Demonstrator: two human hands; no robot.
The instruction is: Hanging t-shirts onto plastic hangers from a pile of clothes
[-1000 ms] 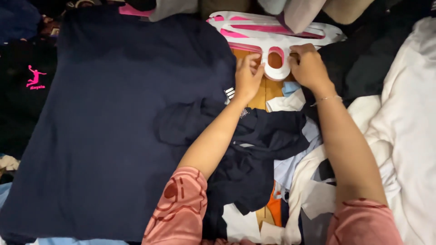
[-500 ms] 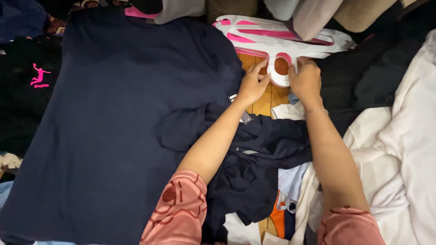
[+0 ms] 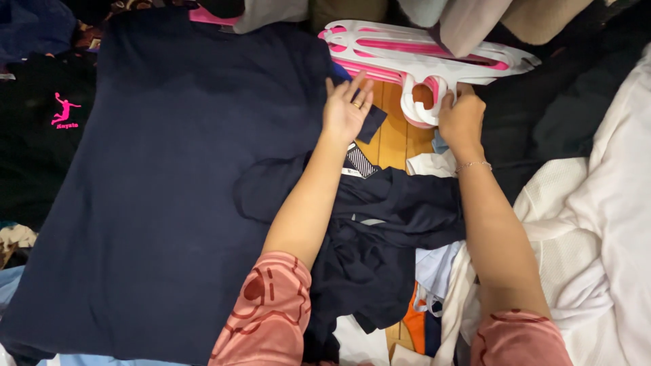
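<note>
Our right hand (image 3: 462, 116) pinches the hooked end of the pink-and-white hangers (image 3: 434, 61), fingers curled around the white loop, so it is closed on them. Our left hand (image 3: 347, 108) lies spread and flat, fingers apart, on the upper right edge of the navy shirt (image 3: 169, 183), which is laid out smooth on our left, just beside the hangers. Between our forearms sits a crumpled dark garment (image 3: 386, 251) over a strip of wooden floor (image 3: 393, 132); white cloth (image 3: 597, 224) is heaped on the right.

To do this well, we judge that the left palm should keep the shirt's shoulder pinned flat while the right hand peels off only 1 hanger from the stack, gripping at the hook so the others do not drag along and ruffle the fabric.
</note>
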